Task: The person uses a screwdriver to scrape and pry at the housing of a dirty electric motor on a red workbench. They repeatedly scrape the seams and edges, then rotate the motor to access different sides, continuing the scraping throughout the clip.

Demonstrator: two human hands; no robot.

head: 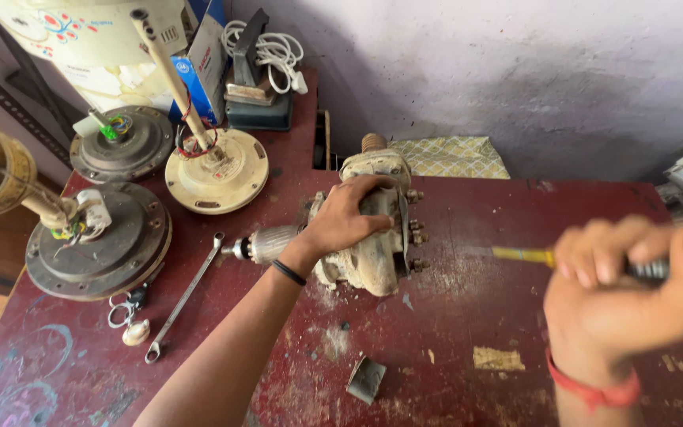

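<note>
My left hand (347, 219) grips a dirty cream-coloured motor housing (373, 265) lying on its side on the dark red table (468, 316). A ribbed metal shaft (266, 243) sticks out of the housing to the left, and bolts (416, 236) stand along its right rim. My right hand (634, 296), blurred and raised at the right, is closed around a tool with a yellow shank (523, 255) and a dark handle. The tool's tip points left toward the housing and stays apart from it.
Three ceiling-fan motors sit at the left: a dark one (98, 241), a grey one (122, 145) and a cream one with a rod (216, 170). A long spanner (185, 296), a key ring (122, 310), a small dark scrap (366, 379) and a coiled white cable (272, 51) lie around.
</note>
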